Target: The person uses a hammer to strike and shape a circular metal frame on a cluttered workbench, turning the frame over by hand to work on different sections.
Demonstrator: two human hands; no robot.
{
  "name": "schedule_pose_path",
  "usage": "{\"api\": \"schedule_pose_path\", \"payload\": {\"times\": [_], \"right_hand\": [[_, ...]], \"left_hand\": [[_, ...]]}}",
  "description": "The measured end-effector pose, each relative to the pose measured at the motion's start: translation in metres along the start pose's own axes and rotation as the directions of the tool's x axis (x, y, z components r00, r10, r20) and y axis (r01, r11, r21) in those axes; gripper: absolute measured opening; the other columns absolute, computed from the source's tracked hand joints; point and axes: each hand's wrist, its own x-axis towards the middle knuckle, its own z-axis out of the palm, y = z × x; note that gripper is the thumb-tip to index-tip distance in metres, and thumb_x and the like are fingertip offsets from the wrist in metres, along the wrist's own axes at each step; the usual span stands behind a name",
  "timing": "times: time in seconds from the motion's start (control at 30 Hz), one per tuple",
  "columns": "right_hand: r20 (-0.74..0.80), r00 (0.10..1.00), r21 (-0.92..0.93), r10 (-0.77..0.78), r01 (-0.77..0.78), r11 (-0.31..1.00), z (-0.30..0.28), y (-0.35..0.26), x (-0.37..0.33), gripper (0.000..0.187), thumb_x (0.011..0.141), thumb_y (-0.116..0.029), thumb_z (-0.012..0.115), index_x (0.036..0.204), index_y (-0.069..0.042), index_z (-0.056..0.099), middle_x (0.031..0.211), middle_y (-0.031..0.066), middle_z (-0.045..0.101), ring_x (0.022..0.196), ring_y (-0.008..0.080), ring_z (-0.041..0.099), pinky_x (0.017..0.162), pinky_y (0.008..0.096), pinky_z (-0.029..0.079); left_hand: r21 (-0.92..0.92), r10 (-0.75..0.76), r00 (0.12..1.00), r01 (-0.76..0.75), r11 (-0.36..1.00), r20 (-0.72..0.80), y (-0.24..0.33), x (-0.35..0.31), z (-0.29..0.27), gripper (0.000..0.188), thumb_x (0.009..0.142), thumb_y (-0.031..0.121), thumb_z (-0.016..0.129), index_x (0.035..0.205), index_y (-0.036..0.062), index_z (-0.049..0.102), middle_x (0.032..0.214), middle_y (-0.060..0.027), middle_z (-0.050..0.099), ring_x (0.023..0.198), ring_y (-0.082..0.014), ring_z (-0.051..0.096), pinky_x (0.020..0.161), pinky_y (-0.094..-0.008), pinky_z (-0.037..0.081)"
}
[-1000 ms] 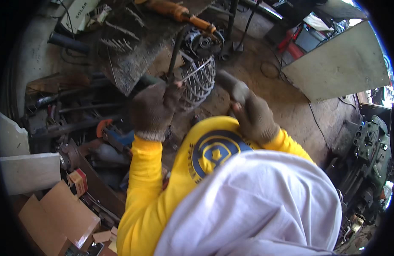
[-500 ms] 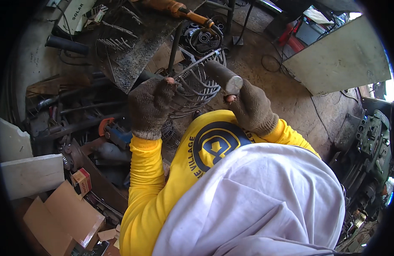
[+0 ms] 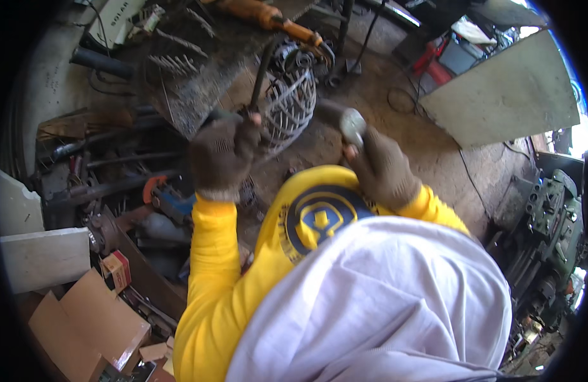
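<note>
While left hand [image 3: 220,156], nearer, grips its lower-left edge: metal lattice basket [image 3: 292,109], upper centre, long axis leaning rightward; right hand [image 3: 386,165], apart, clasping hammer [image 3: 353,126].

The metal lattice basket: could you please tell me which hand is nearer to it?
Left. The left hand grips the metal lattice basket at its left edge; the right hand, holding a hammer, is apart from it, to its lower right.

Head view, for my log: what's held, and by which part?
Left hand: metal cage, by its left edge; right hand: hammer, close to its head.
</note>
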Motion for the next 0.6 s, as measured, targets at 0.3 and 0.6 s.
{"api": "schedule_pose_path", "payload": {"times": [0.3,0.6], "right_hand": [[-0.106,0.994,0.112,-0.042,0.054,0.992,0.008,-0.002,-0.001,0.032,0.090,-0.032,0.064,0.107,-0.005,0.058,0.083,0.0190,0.066,0.080,0.0412,0.066,0.069,0.0442,0.051],[-0.120,0.993,-0.024,-0.009,0.006,1.000,0.004,-0.009,-0.003,0.029,0.089,-0.024,0.064,0.111,-0.006,0.059,0.088,0.0147,0.069,0.086,0.0343,0.066,0.075,0.0406,0.052]], "left_hand": [[-0.154,-0.046,0.998,0.038,0.987,-0.046,0.009,0.013,-0.002,0.034,0.092,0.030,0.066,0.072,0.0019,0.066,0.059,-0.0137,0.057,0.054,-0.0306,0.057,0.052,-0.0379,0.041],[-0.018,-0.012,1.000,0.012,1.000,0.007,0.004,0.007,0.001,0.037,0.093,0.032,0.064,0.072,0.0018,0.066,0.059,-0.0144,0.057,0.054,-0.0319,0.059,0.052,-0.0391,0.042]]}}
